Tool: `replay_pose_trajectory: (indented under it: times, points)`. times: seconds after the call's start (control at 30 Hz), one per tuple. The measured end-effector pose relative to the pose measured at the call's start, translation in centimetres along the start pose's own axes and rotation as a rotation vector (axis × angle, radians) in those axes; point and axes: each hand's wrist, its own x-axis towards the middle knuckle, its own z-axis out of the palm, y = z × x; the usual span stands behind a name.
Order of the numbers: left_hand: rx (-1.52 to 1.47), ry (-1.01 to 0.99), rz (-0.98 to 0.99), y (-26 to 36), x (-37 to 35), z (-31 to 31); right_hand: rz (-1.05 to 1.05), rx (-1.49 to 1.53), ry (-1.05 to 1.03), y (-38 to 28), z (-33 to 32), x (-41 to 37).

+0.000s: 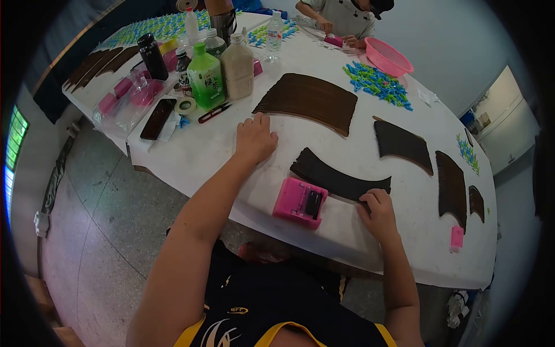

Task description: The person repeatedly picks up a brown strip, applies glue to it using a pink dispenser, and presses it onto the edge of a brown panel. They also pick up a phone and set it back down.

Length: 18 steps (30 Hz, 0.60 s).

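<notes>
My left hand (254,139) rests flat on the white table (202,150), fingers spread, its fingertips just short of a wide fan of dark brown strips (309,101). My right hand (378,211) pinches the near end of a narrower curved row of dark strips (338,176). A pink box-shaped tool (299,202) with a black insert lies on the table between my hands, close to the front edge.
Bottles (205,75), a black flask (152,56), a tape roll (185,105) and a phone (157,118) crowd the left. More dark strip fans (403,144) lie right. Blue-green clips (378,84), a pink basin (388,56) and another person's hands (338,34) are far across.
</notes>
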Motion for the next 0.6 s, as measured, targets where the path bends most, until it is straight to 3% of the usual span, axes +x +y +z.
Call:
replay_pose_trajectory:
  times: [0.27,0.33,0.47,0.57,0.6]
  points:
    - [-0.061,-0.111,-0.039,-1.1,-0.1,-0.9,-0.03,-0.058,0.088,0.4,0.7,-0.7]
    - [-0.165,0.006,0.033,-1.6,-1.4,-0.7,-0.037,-0.076,0.098,0.6,0.6,-0.8]
    - [-0.262,0.036,0.111,-0.4,-3.4,-3.2,-0.04,-0.145,0.056,0.6,0.1,-1.0]
    - [-0.339,0.048,0.255,2.1,-4.3,-6.3,-0.017,-0.167,0.027,0.0,-1.1,0.2]
    - [-0.383,0.065,0.392,3.4,-4.5,-7.3,-0.008,-0.158,0.028,-0.4,-1.8,0.9]
